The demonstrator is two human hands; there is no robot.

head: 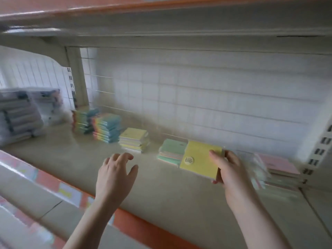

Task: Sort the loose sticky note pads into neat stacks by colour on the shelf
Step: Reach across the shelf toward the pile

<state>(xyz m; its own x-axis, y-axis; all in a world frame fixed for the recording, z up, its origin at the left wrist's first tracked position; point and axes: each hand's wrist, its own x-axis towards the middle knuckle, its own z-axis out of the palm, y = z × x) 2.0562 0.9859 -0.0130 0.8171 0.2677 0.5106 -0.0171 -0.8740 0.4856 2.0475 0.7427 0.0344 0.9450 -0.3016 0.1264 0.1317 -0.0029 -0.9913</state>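
Observation:
My right hand (pixel 229 169) grips a yellow sticky note pad (pixel 199 159) by its right edge, holding it just above the shelf (pixel 161 191). The pad overlaps the right side of a stack topped with a green pad (pixel 171 150). A stack topped with yellow pads (pixel 133 139) stands to the left of that. A pink-topped stack (pixel 277 164) lies at the far right, blurred. My left hand (pixel 115 175) hovers over the shelf in front of the yellow stack, fingers spread, holding nothing.
Two taller stacks of multicoloured pads (pixel 100 125) stand at the back left, beside wrapped packs (pixel 18 114). A wire grid back panel (pixel 197 97) closes the rear. The shelf above (pixel 125 18) hangs low overhead. An orange front rail (pixel 143 223) edges the shelf.

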